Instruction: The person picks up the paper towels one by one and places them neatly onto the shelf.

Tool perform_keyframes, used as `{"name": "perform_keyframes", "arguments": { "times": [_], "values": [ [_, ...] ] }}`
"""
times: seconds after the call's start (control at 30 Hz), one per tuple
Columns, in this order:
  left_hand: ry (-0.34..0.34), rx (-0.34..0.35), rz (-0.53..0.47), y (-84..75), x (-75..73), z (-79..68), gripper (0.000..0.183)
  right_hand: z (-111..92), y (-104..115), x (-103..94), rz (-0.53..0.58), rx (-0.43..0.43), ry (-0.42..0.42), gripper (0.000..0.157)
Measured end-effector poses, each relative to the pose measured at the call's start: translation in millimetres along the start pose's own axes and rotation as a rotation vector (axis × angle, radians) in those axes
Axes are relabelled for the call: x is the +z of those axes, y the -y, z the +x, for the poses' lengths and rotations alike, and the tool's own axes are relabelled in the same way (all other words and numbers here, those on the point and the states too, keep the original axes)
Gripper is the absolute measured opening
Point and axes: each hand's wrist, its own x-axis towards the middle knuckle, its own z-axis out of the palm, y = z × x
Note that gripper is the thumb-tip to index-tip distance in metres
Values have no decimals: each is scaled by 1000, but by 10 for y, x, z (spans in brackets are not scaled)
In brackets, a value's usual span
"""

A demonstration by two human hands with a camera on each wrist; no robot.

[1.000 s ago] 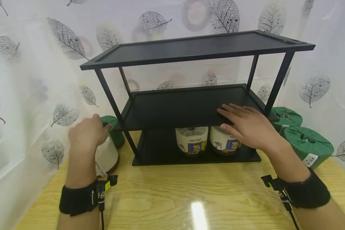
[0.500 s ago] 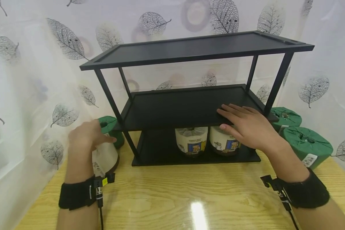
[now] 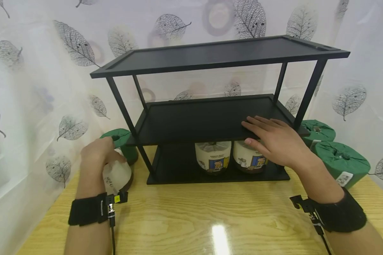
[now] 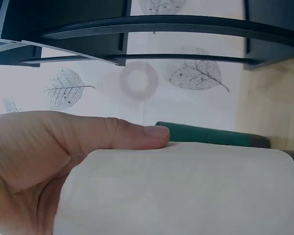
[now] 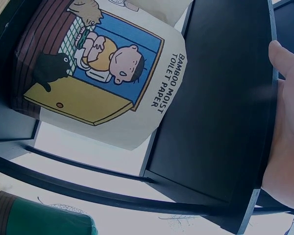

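Observation:
At the left, my left hand (image 3: pixel 97 152) holds the top of a cream toilet paper roll (image 3: pixel 117 175) standing on the table. In the left wrist view its thumb (image 4: pixel 137 137) lies along the edge of the roll's wrapper; the other fingers are mostly hidden behind the roll. My right hand (image 3: pixel 276 141) rests flat, fingers straight, on the front edge of the middle board of a black shelf rack (image 3: pixel 204 118). Two cartoon-printed toilet paper rolls (image 3: pixel 213 159) stand on the bottom board, below that hand; one shows large in the right wrist view.
A green-wrapped roll (image 3: pixel 129 152) stands behind the cream one, close to the rack's left post. Two more green rolls (image 3: pixel 341 161) stand right of the rack. A leaf-patterned curtain (image 3: pixel 191 21) hangs behind. Wooden tabletop (image 3: pixel 178 212) spreads in front.
My left hand has lowered a little onto the cream roll, its thumb first stretching out to the right, then coming down against the roll. The right hand stays in place.

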Motion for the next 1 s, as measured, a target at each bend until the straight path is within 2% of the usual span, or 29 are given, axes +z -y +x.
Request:
{"name": "perform_keyframes", "arguments": {
  "times": [0.17,0.33,0.47,0.6,0.73,1.0],
  "values": [
    [15,112,-23,25,-67,-83,65,-8,2,0,3,5,8,57],
    [11,176,-26,-29,-195,-290,71,-6,0,-3,-1,-1,-3,57],
    [-2,187,-30,-104,-276,-451,69,3,1,-1,0,-5,-7,57],
    [24,221,-44,-182,-316,-584,65,5,4,-2,4,-2,-2,57],
    [28,279,-61,-277,-332,-711,60,5,8,-4,4,2,5,57],
    [-43,458,-42,-520,-300,-884,49,6,13,-12,-1,3,4,57]
  ]
}}
